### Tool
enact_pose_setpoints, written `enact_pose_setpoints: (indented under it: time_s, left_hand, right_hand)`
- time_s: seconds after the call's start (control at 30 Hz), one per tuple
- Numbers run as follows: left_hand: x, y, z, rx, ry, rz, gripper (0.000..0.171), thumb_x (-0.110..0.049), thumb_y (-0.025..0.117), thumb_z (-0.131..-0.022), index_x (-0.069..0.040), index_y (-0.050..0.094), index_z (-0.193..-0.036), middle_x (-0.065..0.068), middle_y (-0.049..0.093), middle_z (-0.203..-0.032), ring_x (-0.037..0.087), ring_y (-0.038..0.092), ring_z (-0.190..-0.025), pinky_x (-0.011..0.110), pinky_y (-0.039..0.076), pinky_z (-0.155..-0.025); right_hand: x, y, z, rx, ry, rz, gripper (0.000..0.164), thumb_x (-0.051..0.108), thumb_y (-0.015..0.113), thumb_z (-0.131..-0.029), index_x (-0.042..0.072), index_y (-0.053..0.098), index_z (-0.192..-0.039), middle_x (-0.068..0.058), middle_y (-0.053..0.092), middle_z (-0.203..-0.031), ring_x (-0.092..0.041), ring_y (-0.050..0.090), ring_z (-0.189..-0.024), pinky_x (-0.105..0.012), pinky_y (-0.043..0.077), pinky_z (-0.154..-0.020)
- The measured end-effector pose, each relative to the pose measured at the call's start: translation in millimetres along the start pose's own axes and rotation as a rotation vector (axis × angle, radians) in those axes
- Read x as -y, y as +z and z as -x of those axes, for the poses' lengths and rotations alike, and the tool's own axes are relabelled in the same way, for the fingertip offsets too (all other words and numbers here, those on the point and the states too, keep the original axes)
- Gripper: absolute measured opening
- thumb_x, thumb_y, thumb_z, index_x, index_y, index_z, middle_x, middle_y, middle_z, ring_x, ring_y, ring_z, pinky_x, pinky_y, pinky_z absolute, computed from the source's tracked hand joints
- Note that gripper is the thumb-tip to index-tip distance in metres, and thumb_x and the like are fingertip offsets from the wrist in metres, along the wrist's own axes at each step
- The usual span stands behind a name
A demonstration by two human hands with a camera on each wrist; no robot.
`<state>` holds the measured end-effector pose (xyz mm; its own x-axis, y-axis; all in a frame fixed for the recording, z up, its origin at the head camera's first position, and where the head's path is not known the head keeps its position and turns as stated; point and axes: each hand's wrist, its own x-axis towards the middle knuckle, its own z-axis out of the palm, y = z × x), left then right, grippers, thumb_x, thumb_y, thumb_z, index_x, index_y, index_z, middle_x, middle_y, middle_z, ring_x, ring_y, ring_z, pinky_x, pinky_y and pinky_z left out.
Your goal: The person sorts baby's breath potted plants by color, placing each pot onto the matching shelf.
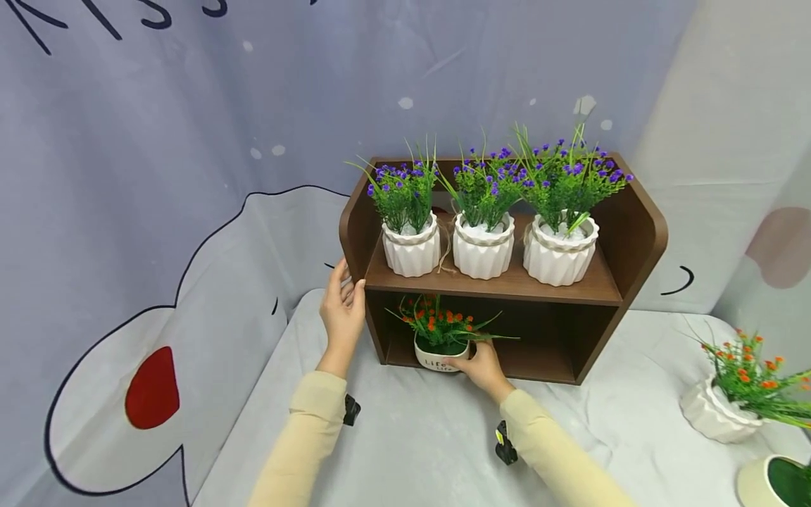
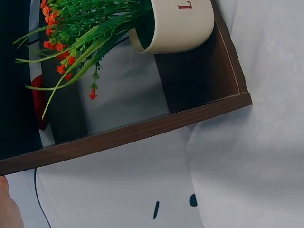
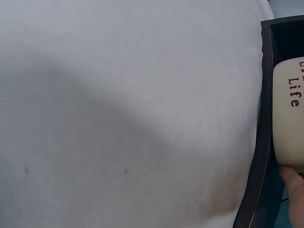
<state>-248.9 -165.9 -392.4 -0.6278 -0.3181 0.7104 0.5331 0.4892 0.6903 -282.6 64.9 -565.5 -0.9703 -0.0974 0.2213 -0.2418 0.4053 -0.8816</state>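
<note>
On the lower level of a brown wooden shelf (image 1: pixel 494 287), at its left end, stands a cream flowerpot (image 1: pixel 437 360) lettered "Life" with orange artificial flowers (image 1: pixel 441 322). My right hand (image 1: pixel 484 366) grips this pot from its right side, thumb on the front; the other fingers are mostly hidden behind it. In the right wrist view the thumb (image 3: pixel 293 190) lies against the pot (image 3: pixel 287 123). My left hand (image 1: pixel 343 313) rests against the outside of the shelf's left panel, fingers extended up along it and thumb at the front edge.
Three white ribbed pots (image 1: pixel 483 246) with purple flowers line the upper level. To the right on the white cloth (image 1: pixel 418 436) are a tilted white pot (image 1: pixel 716 412) with orange flowers and a cream pot (image 1: pixel 757 482) cut by the frame. A printed curtain (image 1: pixel 190 141) hangs behind.
</note>
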Motion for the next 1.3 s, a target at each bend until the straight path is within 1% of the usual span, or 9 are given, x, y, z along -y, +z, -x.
enact_pose_setpoints:
  time_s: [0.07,0.13,0.2,0.37,0.47,0.67,0.87,1.07,1.3]
  left_hand:
    - [0.1,0.1,0.2,-0.003,0.0,-0.001,0.041,0.009,0.062,-0.087,0.009,0.051,-0.126,0.033,0.058,-0.108,0.046,0.065,-0.09,0.05,0.057,-0.077]
    - [0.0,-0.1,0.3,-0.005,0.0,-0.003,0.041,0.009,0.062,-0.086,0.009,0.051,-0.126,0.032,0.058,-0.108,0.046,0.065,-0.09,0.051,0.057,-0.077]
    - [-0.2,-0.1,0.3,-0.003,0.004,-0.001,0.041,0.009,0.062,-0.086,0.009,0.052,-0.126,0.033,0.058,-0.107,0.046,0.065,-0.09,0.051,0.057,-0.077]
    - [0.0,-0.4,0.6,0.004,0.004,-0.001,0.041,0.009,0.062,-0.087,0.009,0.051,-0.126,0.033,0.058,-0.108,0.046,0.065,-0.091,0.051,0.057,-0.077]
    - [0.7,-0.3,0.9,-0.001,-0.005,-0.004,0.041,0.008,0.061,-0.087,0.009,0.051,-0.127,0.033,0.058,-0.109,0.046,0.065,-0.092,0.05,0.056,-0.078]
    - [0.6,-0.6,0.9,-0.008,-0.016,-0.006,0.041,0.008,0.062,-0.087,0.008,0.052,-0.126,0.032,0.058,-0.108,0.046,0.065,-0.092,0.049,0.057,-0.079]
    - [0.4,0.3,1.1,-0.009,-0.001,0.009,0.041,0.008,0.062,-0.086,0.008,0.052,-0.126,0.032,0.059,-0.108,0.045,0.066,-0.09,0.048,0.057,-0.078]
    - [0.7,0.7,1.8,0.002,0.002,0.006,0.04,0.008,0.062,-0.087,0.008,0.052,-0.126,0.031,0.059,-0.108,0.045,0.065,-0.092,0.049,0.057,-0.078]
    - [1.4,0.4,1.6,0.009,-0.003,0.0,0.041,0.008,0.061,-0.087,0.008,0.051,-0.127,0.031,0.058,-0.109,0.044,0.065,-0.093,0.048,0.057,-0.078]
  right_hand:
    - [0,1,-1,0.005,-0.005,-0.015,0.074,0.02,0.086,-0.069,0.004,0.052,-0.132,-0.02,0.05,-0.131,-0.036,0.041,-0.124,-0.051,0.038,-0.106]
    - [1,2,-2,0.01,0.015,-0.031,0.075,0.02,0.086,-0.07,0.003,0.05,-0.134,-0.022,0.046,-0.132,-0.037,0.04,-0.125,-0.052,0.038,-0.106]
    - [1,4,-3,0.003,0.048,-0.034,0.074,0.021,0.085,-0.071,0.001,0.048,-0.133,-0.023,0.047,-0.13,-0.037,0.043,-0.122,-0.052,0.041,-0.102]
    - [2,8,-3,-0.047,0.109,0.009,0.07,0.023,0.084,-0.072,-0.004,0.049,-0.127,-0.023,0.056,-0.117,-0.036,0.056,-0.107,-0.048,0.051,-0.088]
    - [4,11,-3,-0.053,0.119,0.021,0.069,0.023,0.083,-0.073,-0.006,0.049,-0.126,-0.023,0.057,-0.115,-0.036,0.057,-0.104,-0.047,0.051,-0.087]
    - [4,15,-1,-0.023,0.122,-0.018,0.063,0.015,0.078,-0.078,-0.008,0.047,-0.128,-0.027,0.051,-0.124,-0.041,0.054,-0.111,-0.051,0.05,-0.092]
    - [3,16,-3,-0.023,0.144,-0.107,0.06,0.01,0.077,-0.079,-0.009,0.047,-0.127,-0.028,0.052,-0.124,-0.042,0.053,-0.113,-0.052,0.048,-0.094]
    - [3,13,-6,0.007,0.188,-0.19,0.06,0.008,0.072,-0.084,-0.009,0.039,-0.131,-0.03,0.046,-0.132,-0.044,0.047,-0.121,-0.052,0.044,-0.101]
    - [5,12,-8,0.057,0.202,-0.174,0.056,0.013,0.07,-0.087,-0.006,0.043,-0.133,-0.026,0.047,-0.133,-0.043,0.047,-0.121,-0.052,0.045,-0.1]
